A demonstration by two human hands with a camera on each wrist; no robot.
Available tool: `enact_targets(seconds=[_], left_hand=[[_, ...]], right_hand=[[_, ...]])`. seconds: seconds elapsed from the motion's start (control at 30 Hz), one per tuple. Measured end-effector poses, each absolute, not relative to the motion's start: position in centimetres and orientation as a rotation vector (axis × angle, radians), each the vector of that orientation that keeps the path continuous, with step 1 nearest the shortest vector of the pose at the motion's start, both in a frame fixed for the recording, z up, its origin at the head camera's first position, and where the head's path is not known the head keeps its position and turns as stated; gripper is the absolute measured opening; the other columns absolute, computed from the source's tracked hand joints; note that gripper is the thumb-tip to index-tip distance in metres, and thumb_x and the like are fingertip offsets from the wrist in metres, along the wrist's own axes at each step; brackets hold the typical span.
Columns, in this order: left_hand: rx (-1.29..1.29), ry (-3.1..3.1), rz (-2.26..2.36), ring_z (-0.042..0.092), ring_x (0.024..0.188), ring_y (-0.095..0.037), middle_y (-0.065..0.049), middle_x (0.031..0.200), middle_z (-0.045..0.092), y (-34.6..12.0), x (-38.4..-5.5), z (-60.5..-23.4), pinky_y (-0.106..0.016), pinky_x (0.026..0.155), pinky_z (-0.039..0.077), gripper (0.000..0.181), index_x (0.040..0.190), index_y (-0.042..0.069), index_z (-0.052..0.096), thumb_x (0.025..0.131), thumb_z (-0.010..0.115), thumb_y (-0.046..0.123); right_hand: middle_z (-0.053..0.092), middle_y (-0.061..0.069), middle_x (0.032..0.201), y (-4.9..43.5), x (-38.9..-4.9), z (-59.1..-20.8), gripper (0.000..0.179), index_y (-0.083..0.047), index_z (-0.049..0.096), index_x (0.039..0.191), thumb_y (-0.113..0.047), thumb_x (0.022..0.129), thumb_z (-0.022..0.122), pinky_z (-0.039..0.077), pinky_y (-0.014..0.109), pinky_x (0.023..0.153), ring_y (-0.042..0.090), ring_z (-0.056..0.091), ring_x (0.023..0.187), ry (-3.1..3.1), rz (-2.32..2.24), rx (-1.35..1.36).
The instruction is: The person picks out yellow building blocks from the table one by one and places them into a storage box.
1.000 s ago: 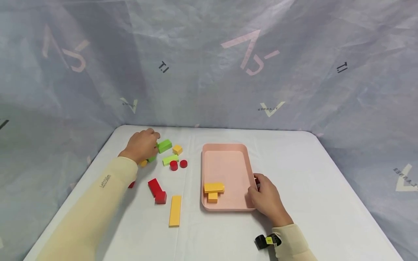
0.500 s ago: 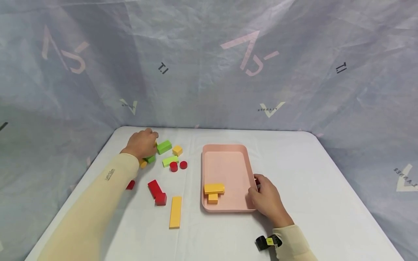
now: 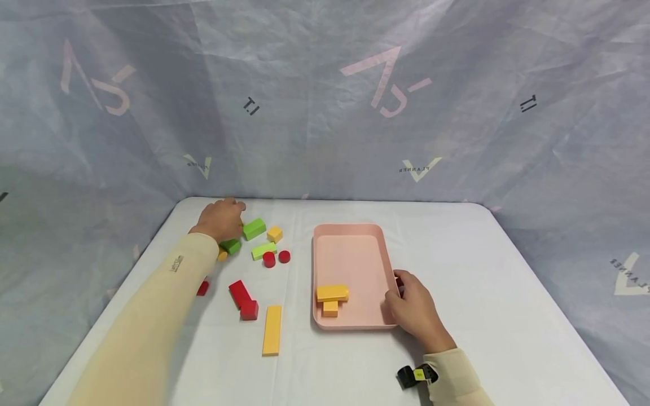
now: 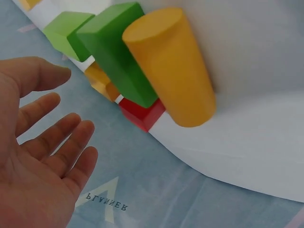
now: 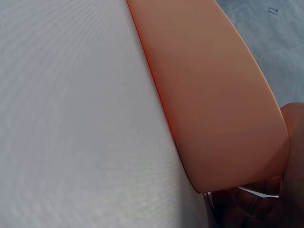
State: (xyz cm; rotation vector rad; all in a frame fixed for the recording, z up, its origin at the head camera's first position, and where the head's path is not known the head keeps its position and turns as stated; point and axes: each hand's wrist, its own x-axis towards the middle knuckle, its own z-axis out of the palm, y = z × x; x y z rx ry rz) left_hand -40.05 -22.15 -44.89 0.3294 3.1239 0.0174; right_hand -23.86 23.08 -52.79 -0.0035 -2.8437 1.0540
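Observation:
My left hand (image 3: 219, 220) hovers at the table's far left, over a group of blocks. In the left wrist view its fingers and thumb are spread, with nothing between them. Beside it there are a yellow cylinder (image 4: 173, 69), a dark green block (image 4: 118, 54), a lighter green block (image 4: 69, 35), a yellow block (image 4: 100, 81) and a red block (image 4: 142, 114). My right hand (image 3: 417, 307) grips the right rim of a pink tray (image 3: 352, 254), thumb over the edge and fingers outside. In the tray lie a long yellow block (image 3: 332, 292) and a small yellow block (image 3: 330, 308).
Left of the tray lie two red discs, one a thicker cylinder (image 3: 269, 259), a light green block (image 3: 264, 251) and a yellow cube (image 3: 275, 234). Nearer are a red slab (image 3: 239, 294), a red cube (image 3: 249, 310) and a flat yellow plank (image 3: 271, 331). Grey fabric (image 3: 325, 113) surrounds the table.
My left hand has shifted slightly, and its forearm has moved a little right, showing more of the green block beneath. The right hand and the tray have stayed put.

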Motion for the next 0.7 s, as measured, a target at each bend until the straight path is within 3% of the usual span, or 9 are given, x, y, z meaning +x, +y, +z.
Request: enact_targets(seconds=[0.7], left_hand=[[0.342, 3.051, -0.014, 0.06, 0.105, -0.034, -0.02, 0.125, 0.061, -23.5, -41.6, -45.8, -0.059, 0.095, 0.049, 0.053, 0.14, 0.007, 0.062, 0.09, 0.072, 0.016]], right_hand=[[0.065, 0.009, 0.116, 23.1, -23.8, -52.7, 0.051, -0.005, 0.055, 0.143, -0.018, 0.094, 0.056, 0.051, 0.04, 0.086, 0.022, 0.061, 0.097, -2.853, 1.067, -0.012]])
